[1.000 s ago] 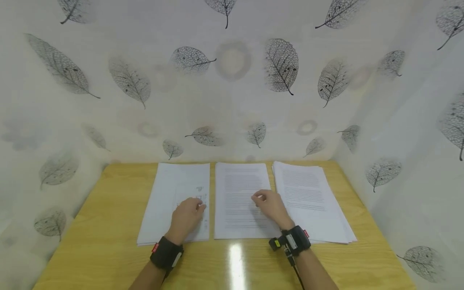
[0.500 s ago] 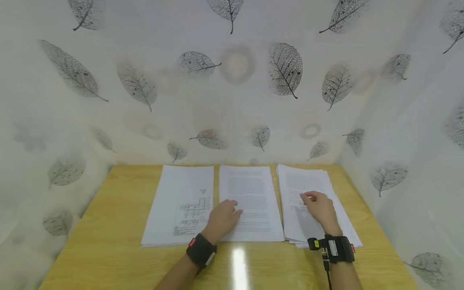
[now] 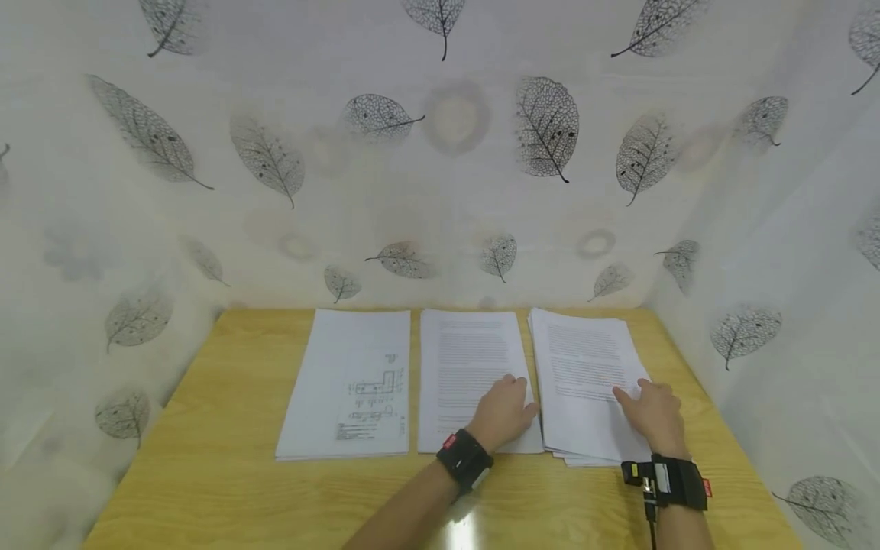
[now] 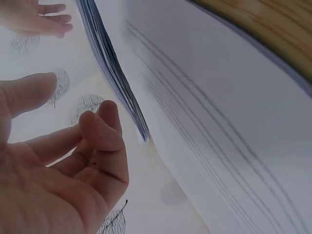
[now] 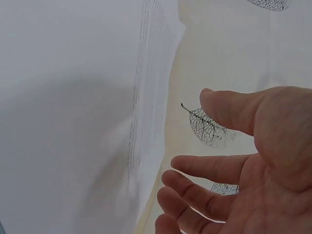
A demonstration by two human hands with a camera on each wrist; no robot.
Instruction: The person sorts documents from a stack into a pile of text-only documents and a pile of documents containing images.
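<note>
Three stacks of white paper lie side by side on the table. My left hand [image 3: 505,412] is over the right part of the middle stack [image 3: 457,359], near its gap with the right stack [image 3: 584,351]. In the left wrist view its fingers [image 4: 105,141] are loosely bent, with nothing between them and the thumb. My right hand [image 3: 656,416] hovers at the right edge of the right stack. Thumb and fingers [image 5: 195,195] stand apart around nothing in the right wrist view. The left stack [image 3: 351,336] bears a printed drawing; the other two show lines of text.
A wooden table [image 3: 199,428] carries the stacks and reaches back to a leaf-patterned curtain [image 3: 454,183], which also encloses both sides. Some lower sheets stick out at the right stack's near edge. A cable hangs from the right wrist camera [image 3: 646,473].
My left hand has moved right, from the left stack to the middle stack's right side. My right hand has gone from the middle stack to the right stack's right edge, its fingers spreading.
</note>
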